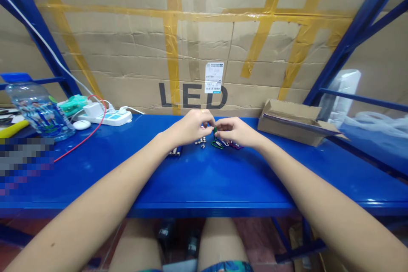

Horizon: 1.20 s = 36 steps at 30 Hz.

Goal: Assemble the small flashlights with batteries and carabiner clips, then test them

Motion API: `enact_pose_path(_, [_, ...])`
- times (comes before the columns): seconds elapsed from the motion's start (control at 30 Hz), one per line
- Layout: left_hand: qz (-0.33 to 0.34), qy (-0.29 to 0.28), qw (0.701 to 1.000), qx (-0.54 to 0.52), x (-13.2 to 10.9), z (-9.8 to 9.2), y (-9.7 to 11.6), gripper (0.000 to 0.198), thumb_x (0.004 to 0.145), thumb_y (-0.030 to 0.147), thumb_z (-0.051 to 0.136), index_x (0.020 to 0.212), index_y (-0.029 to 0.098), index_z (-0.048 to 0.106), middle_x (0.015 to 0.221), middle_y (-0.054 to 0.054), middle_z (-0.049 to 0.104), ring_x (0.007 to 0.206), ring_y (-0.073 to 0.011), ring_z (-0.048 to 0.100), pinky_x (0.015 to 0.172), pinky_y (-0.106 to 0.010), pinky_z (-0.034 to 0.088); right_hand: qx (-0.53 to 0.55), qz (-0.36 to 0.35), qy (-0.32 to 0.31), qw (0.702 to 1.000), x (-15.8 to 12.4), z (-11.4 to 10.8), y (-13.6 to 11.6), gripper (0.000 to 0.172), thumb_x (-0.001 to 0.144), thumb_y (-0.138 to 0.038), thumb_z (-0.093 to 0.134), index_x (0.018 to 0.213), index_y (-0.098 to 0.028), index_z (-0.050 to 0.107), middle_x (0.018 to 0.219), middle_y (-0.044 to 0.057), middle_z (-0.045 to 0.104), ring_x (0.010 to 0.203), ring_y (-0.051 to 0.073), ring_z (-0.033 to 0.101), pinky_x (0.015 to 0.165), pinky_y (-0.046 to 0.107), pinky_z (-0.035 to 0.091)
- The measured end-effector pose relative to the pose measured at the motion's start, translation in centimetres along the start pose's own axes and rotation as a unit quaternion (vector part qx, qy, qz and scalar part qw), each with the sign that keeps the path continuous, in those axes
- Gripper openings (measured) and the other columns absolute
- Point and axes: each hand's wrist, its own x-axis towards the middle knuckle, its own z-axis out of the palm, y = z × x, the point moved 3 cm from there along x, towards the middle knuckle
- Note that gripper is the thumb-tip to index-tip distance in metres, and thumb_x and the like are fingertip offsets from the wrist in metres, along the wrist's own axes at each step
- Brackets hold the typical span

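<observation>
Between the fingertips of my right hand (pixel 234 131) stands a small green tube (pixel 215 133), held roughly upright. My left hand (pixel 196 126) is closed in a pinch at the tube's top; whatever lies between its fingertips is too small and hidden to name. Just below the tube, a green carabiner clip (pixel 217 145) rests on the blue table. Silver and purple clips (pixel 235 146) lie partly under my right hand. Several small silvery pieces (pixel 201 140) are scattered beneath my left hand. A row of dark tubes with shiny ends (pixel 175 151) lies by my left wrist.
An open cardboard box (pixel 290 122) stands at the right rear. At the left are a water bottle (pixel 40 108), a white power strip (pixel 111 117) and a red cable (pixel 86 139). A large taped carton (pixel 134 59) walls off the back between blue metal posts.
</observation>
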Motion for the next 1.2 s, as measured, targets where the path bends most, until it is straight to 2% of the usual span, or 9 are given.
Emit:
enact_pose_path(0.13, [0.020,0.001,1.000,-0.003,-0.1,0.2,0.2,0.014,0.083,0.011,0.056,0.086,0.016,0.069,0.083,-0.004,0.066,0.076,-0.0137,0.059,0.071,-0.026,0.044,-0.075,-0.051,0.050,0.995,0.2,-0.5,0.7,0.011,0.075,-0.023,0.062,0.082,-0.017,0.068,0.075,0.001,0.061,0.069,0.014,0.055,0.067,0.029,0.044])
enact_pose_path(0.23, [-0.007,0.017,1.000,0.007,-0.2,-0.1,0.0,0.015,0.081,0.011,0.055,0.087,0.016,0.068,0.080,-0.002,0.067,0.073,-0.0131,0.058,0.069,-0.026,0.044,-0.118,-0.083,0.078,0.986,0.1,-0.8,0.8,0.013,0.077,-0.018,0.060,0.084,-0.017,0.070,0.086,0.004,0.062,0.073,0.014,0.059,0.070,0.030,0.046])
enact_pose_path(0.3, [-0.035,0.003,0.999,0.039,-0.2,-0.3,-0.5,0.018,0.082,0.012,0.053,0.089,0.017,0.069,0.082,-0.003,0.069,0.074,-0.0142,0.059,0.069,-0.027,0.043,-0.132,-0.091,0.078,0.984,0.1,-0.9,0.8,0.016,0.078,-0.015,0.058,0.087,-0.017,0.071,0.090,0.005,0.061,0.072,0.014,0.060,0.069,0.030,0.047])
enact_pose_path(0.43, [-0.108,-0.139,0.977,0.124,-0.9,0.0,-2.0,0.019,0.081,0.018,0.054,0.086,0.019,0.073,0.085,-0.006,0.073,0.076,-0.0184,0.062,0.066,-0.029,0.042,-0.147,-0.088,0.069,0.983,0.0,-0.9,0.7,0.017,0.078,-0.013,0.059,0.089,-0.018,0.072,0.091,0.005,0.062,0.073,0.013,0.061,0.068,0.029,0.048])
enact_pose_path(0.53, [-0.142,-0.242,0.952,0.123,-1.5,0.6,-2.4,0.018,0.080,0.022,0.058,0.083,0.021,0.075,0.083,-0.006,0.074,0.075,-0.0195,0.063,0.065,-0.029,0.042,-0.161,-0.080,0.067,0.981,0.0,-0.9,0.7,0.018,0.079,-0.013,0.059,0.089,-0.018,0.072,0.091,0.004,0.063,0.072,0.013,0.061,0.068,0.029,0.048])
enact_pose_path(0.77, [-0.167,-0.304,0.928,0.133,-1.6,1.1,-1.9,0.018,0.079,0.017,0.060,0.088,0.019,0.075,0.085,-0.008,0.073,0.070,-0.0188,0.062,0.064,-0.029,0.042,-0.181,-0.066,0.060,0.979,0.0,-0.7,0.7,0.019,0.079,-0.011,0.059,0.090,-0.018,0.072,0.089,0.003,0.063,0.072,0.013,0.061,0.070,0.029,0.048])
enact_pose_path(1.03, [-0.182,-0.303,0.922,0.158,-1.7,1.1,-2.5,0.009,0.079,0.023,0.061,0.074,0.017,0.067,0.073,-0.008,0.068,0.062,-0.0178,0.057,0.056,-0.028,0.037,-0.177,-0.060,0.051,0.981,0.0,-0.5,0.9,0.021,0.078,-0.010,0.059,0.091,-0.018,0.072,0.090,0.004,0.064,0.073,0.014,0.061,0.071,0.029,0.048])
enact_pose_path(1.1, [-0.178,-0.261,0.936,0.157,-1.6,0.9,-2.7,0.008,0.078,0.023,0.062,0.073,0.018,0.065,0.074,-0.007,0.067,0.062,-0.0172,0.057,0.055,-0.027,0.036,-0.176,-0.057,0.050,0.981,0.1,-0.5,0.9,0.021,0.078,-0.009,0.059,0.091,-0.018,0.072,0.089,0.004,0.064,0.073,0.014,0.061,0.071,0.029,0.048])
enact_pose_path(1.2, [-0.159,-0.152,0.968,0.125,-1.1,0.4,-2.6,0.010,0.082,0.024,0.060,0.076,0.018,0.065,0.074,-0.005,0.067,0.064,-0.0163,0.058,0.057,-0.027,0.038,-0.178,-0.054,0.050,0.981,0.1,-0.4,0.9,0.023,0.078,-0.009,0.058,0.093,-0.018,0.073,0.089,0.004,0.065,0.074,0.014,0.062,0.072,0.029,0.049])
